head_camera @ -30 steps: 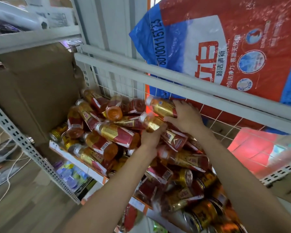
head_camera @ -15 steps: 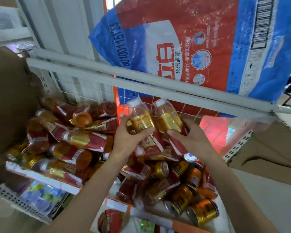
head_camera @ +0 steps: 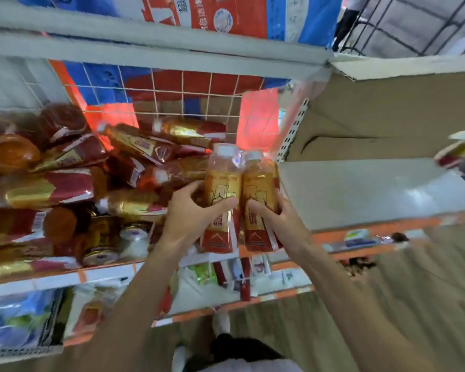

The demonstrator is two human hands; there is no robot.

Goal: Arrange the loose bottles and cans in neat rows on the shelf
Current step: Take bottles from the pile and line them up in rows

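Your left hand (head_camera: 191, 213) is gripping the left bottle (head_camera: 222, 189) and your right hand (head_camera: 279, 224) the right bottle (head_camera: 258, 189), both upright and touching, near the shelf (head_camera: 360, 191) front edge. The pile (head_camera: 91, 183) is crowding the left side; bare shelf is lying open on the right.

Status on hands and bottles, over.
Left hand grips left bottle, right hand grips right bottle, both upright, side by side. Loose pile left; grey shelf right.

We have a single wide-angle view, worn on the head, looking forward and steeply down onto the shelf (head_camera: 360, 194) from near, just above its front edge, with the floor (head_camera: 414, 291) below it.
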